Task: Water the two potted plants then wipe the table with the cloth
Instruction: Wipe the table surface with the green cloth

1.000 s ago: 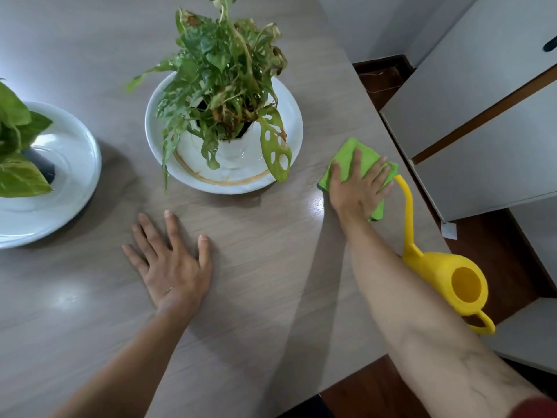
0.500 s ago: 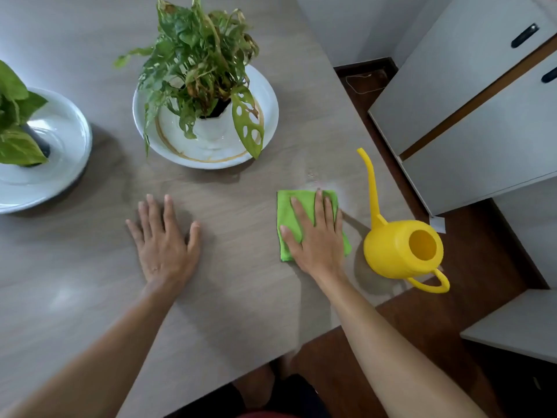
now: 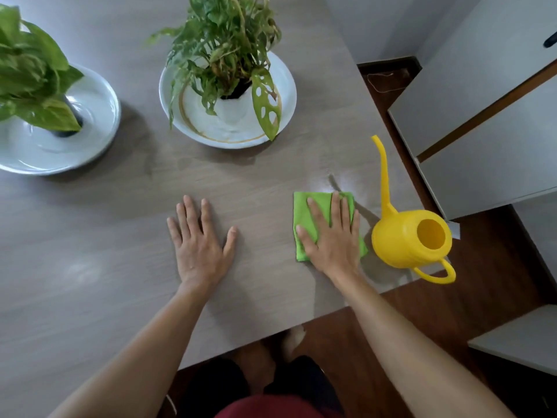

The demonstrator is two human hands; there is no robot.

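Pale grey wood-grain counter (image 3: 271, 164), smooth with a soft sheen, bright glare patches showing on it. The green cloth (image 3: 303, 212) looks soft, matt, finely napped. Watering can (image 3: 404, 239) is yellow plastic, smooth, lightly glossy. Both white dishes (image 3: 286, 95) (image 3: 102, 95) gleam like glazed ceramic. Floor (image 3: 497, 267) is dark reddish-brown wood; cabinet fronts (image 3: 488, 70) flat, matt grey.
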